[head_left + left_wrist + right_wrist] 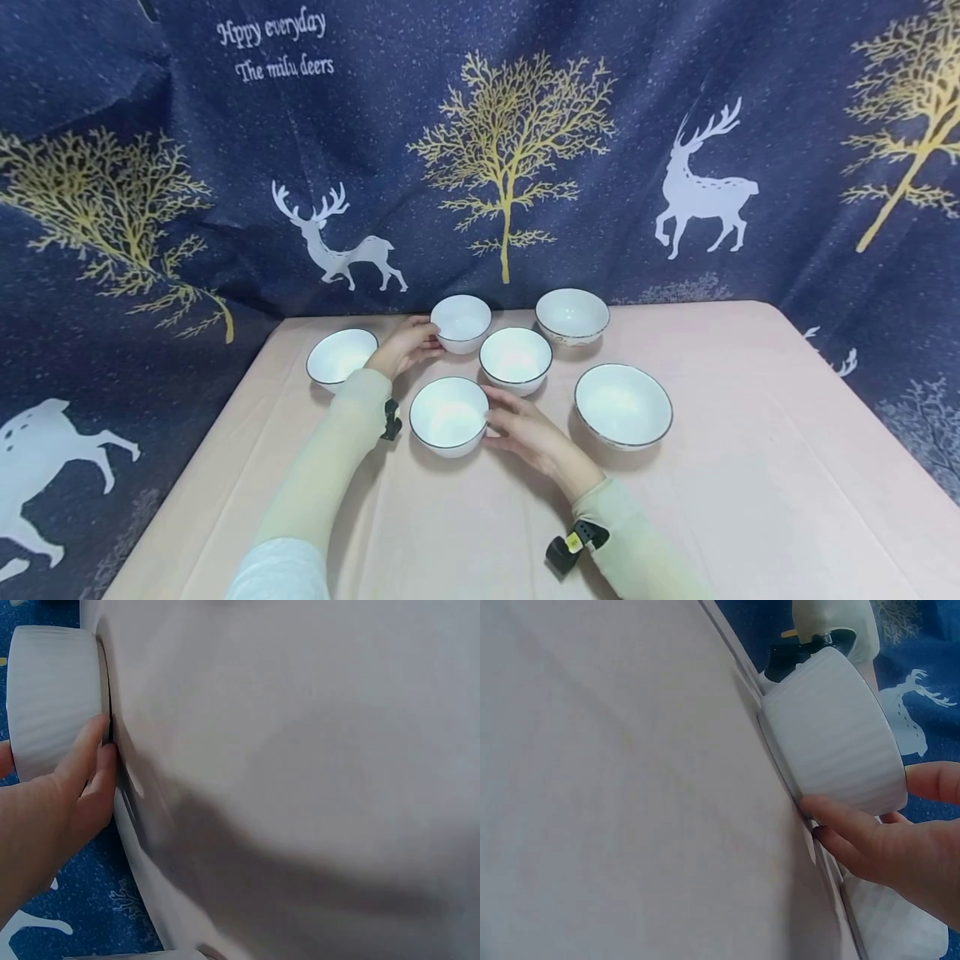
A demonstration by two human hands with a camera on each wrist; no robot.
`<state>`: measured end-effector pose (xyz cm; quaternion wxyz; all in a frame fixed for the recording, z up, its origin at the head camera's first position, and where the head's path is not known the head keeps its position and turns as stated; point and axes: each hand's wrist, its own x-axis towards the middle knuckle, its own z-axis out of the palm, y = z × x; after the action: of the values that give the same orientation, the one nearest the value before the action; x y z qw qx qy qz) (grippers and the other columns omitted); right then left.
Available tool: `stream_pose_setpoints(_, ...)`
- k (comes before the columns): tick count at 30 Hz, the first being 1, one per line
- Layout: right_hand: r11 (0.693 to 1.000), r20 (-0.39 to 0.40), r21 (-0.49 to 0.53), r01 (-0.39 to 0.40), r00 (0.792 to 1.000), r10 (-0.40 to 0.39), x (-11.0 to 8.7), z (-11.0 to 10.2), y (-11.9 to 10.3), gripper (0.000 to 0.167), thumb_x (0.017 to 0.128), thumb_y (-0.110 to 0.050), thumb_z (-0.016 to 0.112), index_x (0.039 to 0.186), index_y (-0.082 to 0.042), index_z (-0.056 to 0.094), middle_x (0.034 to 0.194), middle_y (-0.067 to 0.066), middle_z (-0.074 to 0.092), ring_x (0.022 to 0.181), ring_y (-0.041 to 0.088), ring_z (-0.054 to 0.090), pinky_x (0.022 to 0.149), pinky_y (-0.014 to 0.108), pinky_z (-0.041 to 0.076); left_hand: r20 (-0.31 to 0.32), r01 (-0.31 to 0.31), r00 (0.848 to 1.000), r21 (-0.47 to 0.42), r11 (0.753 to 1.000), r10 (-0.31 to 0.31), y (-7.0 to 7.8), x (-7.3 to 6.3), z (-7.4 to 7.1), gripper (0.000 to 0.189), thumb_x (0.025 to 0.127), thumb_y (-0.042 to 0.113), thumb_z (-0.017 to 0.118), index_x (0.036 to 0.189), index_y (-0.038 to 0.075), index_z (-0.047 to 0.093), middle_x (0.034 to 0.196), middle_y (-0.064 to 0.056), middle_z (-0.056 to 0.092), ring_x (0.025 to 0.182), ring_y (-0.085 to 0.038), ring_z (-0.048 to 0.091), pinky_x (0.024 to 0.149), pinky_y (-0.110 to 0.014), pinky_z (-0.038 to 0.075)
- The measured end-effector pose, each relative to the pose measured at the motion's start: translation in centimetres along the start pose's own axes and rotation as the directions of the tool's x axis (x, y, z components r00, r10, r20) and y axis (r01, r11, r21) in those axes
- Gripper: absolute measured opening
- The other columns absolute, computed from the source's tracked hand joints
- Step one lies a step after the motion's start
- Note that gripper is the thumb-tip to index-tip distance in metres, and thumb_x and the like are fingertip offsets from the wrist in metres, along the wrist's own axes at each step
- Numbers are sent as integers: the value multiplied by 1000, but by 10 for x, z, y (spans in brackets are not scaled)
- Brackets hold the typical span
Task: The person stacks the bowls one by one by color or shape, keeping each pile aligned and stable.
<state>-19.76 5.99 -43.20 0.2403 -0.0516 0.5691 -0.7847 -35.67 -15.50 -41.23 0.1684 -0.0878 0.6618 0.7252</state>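
Note:
My left hand (pixel 407 347) holds the side of a white dark-rimmed bowl (pixel 461 321) at the back of the table. In the left wrist view its fingers lie by the base of that bowl (pixel 54 697), and only a bit of thumb shows. Nearer the front, my right hand (pixel 528 432) grips the right side of another white bowl (pixel 450 414). The right wrist view has the thumb at the rim of this ribbed bowl (pixel 836 735) and the fingers low by its base. Both bowls stand upright with nothing visible inside.
A bowl (pixel 516 357) stands between the two held ones. Another bowl (pixel 342 358) sits left, partly behind my left forearm. Two larger bowls are at right, one far (pixel 572 314) and one nearer (pixel 624 406). A patterned blue cloth (pixel 525 167) hangs behind the pink-covered table (pixel 750 467).

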Motion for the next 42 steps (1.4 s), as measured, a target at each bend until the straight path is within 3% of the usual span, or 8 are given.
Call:
stream_pose_setpoints(6, 1000, -5, -4, -4, 1000, 4, 0, 1, 1, 60, 94, 0, 46, 150, -1, 26, 154, 24, 20, 136, 45, 31, 104, 52, 44, 4, -10, 1000, 13, 1000, 10, 0, -1, 1, 65, 91, -5, 43, 150, -4, 16, 134, -32, 36, 119, -38, 47, 103, -43, 48)
stream_pose_setpoints(9, 1000, -15, -2, -9, 1000, 9, 1, 1, 1, 60, 94, 0, 46, 150, -2, 26, 154, 23, 21, 136, 44, 32, 104, 52, 45, 6, -20, 1000, 37, 999, 19, 1, -2, 2, 63, 92, -5, 42, 150, -4, 18, 138, -32, 35, 119, -37, 47, 102, -41, 49)
stream_pose_setpoints(21, 1000, 0, 0, -9, 1000, 9, 1, 2, 2, 60, 94, 0, 46, 150, -1, 26, 155, 23, 20, 136, 43, 31, 105, 52, 44, -87, -20, 996, 122, 992, 30, 2, -5, 3, 54, 92, -4, 44, 144, -6, 35, 119, -23, 49, 82, -18, 59, 84, -29, 59)
stream_pose_setpoints(30, 1000, -6, -4, -9, 1000, 9, 1, 2, 0, 60, 94, -1, 46, 150, -2, 25, 156, 22, 18, 137, 44, 30, 103, 53, 45, -108, -40, 993, 124, 992, 53, 4, -10, 4, 50, 92, -4, 43, 142, -8, 38, 116, -24, 52, 78, -16, 61, 80, -26, 59)
stream_pose_setpoints(36, 1000, 0, 5, -8, 1000, 8, 1, 0, 1, 60, 95, -1, 46, 151, -1, 24, 155, 23, 18, 138, 44, 28, 103, 53, 45, -108, -69, 991, 128, 989, 83, 6, -15, 4, 51, 94, -3, 41, 144, -8, 34, 124, -29, 50, 73, -14, 60, 82, -30, 59)
stream_pose_setpoints(42, 1000, 3, 10, -11, 1000, 11, 1, -2, 1, 60, 95, -1, 46, 151, -2, 25, 156, 22, 18, 138, 44, 27, 104, 54, 44, -122, -52, 990, 126, 991, 68, 12, -23, 5, 54, 93, -3, 40, 146, -7, 30, 132, -31, 47, 86, -22, 63, 85, -31, 58)
